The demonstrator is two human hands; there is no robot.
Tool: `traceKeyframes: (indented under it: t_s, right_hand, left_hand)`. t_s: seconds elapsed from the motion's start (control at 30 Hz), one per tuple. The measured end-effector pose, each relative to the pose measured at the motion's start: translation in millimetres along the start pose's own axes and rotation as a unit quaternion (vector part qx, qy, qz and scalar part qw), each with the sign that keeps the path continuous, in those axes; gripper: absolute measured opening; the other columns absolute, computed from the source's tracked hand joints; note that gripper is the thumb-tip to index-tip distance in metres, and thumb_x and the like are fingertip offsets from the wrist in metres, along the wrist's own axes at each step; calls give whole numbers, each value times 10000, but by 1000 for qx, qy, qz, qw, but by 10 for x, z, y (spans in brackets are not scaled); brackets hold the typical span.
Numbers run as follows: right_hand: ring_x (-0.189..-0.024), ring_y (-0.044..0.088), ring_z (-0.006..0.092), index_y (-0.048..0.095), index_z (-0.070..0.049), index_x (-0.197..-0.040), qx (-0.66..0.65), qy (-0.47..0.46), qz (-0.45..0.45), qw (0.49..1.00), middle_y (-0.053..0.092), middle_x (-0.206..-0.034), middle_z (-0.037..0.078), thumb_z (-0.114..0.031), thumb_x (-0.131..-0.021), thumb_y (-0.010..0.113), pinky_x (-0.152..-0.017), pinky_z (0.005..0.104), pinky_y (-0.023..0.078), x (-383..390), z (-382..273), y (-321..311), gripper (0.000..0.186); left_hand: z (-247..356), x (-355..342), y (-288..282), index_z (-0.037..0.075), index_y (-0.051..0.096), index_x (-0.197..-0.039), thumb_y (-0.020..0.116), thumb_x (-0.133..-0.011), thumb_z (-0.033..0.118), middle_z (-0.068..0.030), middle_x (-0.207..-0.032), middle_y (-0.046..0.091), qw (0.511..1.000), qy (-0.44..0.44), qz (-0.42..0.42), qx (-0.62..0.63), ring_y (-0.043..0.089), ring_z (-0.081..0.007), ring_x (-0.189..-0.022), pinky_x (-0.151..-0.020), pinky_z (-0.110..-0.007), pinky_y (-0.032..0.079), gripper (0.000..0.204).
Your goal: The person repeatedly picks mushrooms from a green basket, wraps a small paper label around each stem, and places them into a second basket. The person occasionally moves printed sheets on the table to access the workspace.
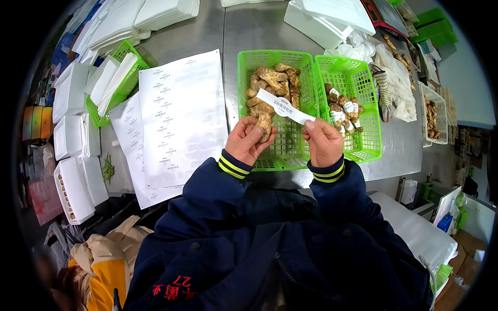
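Over a green basket (246,160), my left hand (246,141) is closed on a brown, knobbly mushroom (265,124). A white paper label (285,108) with print slants across the mushroom's upper part. My right hand (322,140) pinches the label's right end between thumb and finger. Several unlabelled mushrooms (272,78) lie in the far part of the basket beneath. In the second green basket (371,140) on the right, several mushrooms (342,110) wear white paper bands.
Sheets of printed labels (181,114) lie on the metal table (207,31) at left. White foam boxes (70,88) and a green basket (92,110) stand farther left. Behind the right basket are a foam box (311,25), white cloth (399,83) and a striped glove (381,88).
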State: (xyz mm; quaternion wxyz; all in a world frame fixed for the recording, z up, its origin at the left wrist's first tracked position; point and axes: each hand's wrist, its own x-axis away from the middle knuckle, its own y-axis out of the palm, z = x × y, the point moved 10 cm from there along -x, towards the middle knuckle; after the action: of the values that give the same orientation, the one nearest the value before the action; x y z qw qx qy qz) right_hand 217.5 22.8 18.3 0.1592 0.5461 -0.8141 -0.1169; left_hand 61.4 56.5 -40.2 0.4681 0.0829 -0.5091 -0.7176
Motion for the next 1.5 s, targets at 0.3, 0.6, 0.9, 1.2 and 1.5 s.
traceKeyframes:
  t_s: [0.3, 0.6, 0.9, 1.2, 1.5]
  right_hand:
    - [-680, 456, 50, 633, 32, -866, -7, 14, 9, 1000, 560, -728, -8, -46, -803, 627, -615, 197, 354, 130, 72, 107, 100]
    - [-657, 458, 36, 639, 29, -890, 21, 38, 16, 999, 577, -732, -13, -67, -810, 626, -585, 180, 362, 197, 215, 86, 126]
    - [-612, 455, 46, 612, 33, -833, 149, -35, 28, 988, 516, -770, 13, -78, -802, 637, -542, 192, 359, 207, 32, 120, 117]
    - [-649, 492, 80, 608, 28, -820, 222, -80, 37, 971, 535, -759, 40, -78, -794, 640, -575, 214, 390, 223, -110, 139, 113]
    - [-602, 458, 45, 621, 27, -814, 183, -56, 50, 980, 528, -750, 13, -92, -791, 652, -525, 194, 359, 201, -23, 84, 125]
  left_hand:
    - [2, 32, -10, 32, 393, -1125, 506, -827, -49, -116, -1105, 524, 999, 39, -15, 2, 562, -247, -981, -837, -353, 495, 329]
    - [186, 115, 86, 53, 399, -1087, 586, -805, 1, -84, -1093, 527, 996, 86, -4, -33, 550, -216, -986, -844, -351, 477, 342]
    - [205, 148, 156, 42, 409, -1108, 597, -812, 35, -107, -1034, 564, 989, 131, -22, -66, 584, -241, -930, -827, -373, 497, 351]
    - [224, 163, 184, 56, 413, -1106, 559, -852, 98, -87, -1049, 550, 989, 140, 23, -43, 557, -221, -973, -829, -388, 492, 297]
    - [212, 160, 240, 52, 411, -1138, 502, -890, 140, -90, -1077, 532, 991, 119, 36, -43, 550, -207, -965, -818, -363, 482, 278]
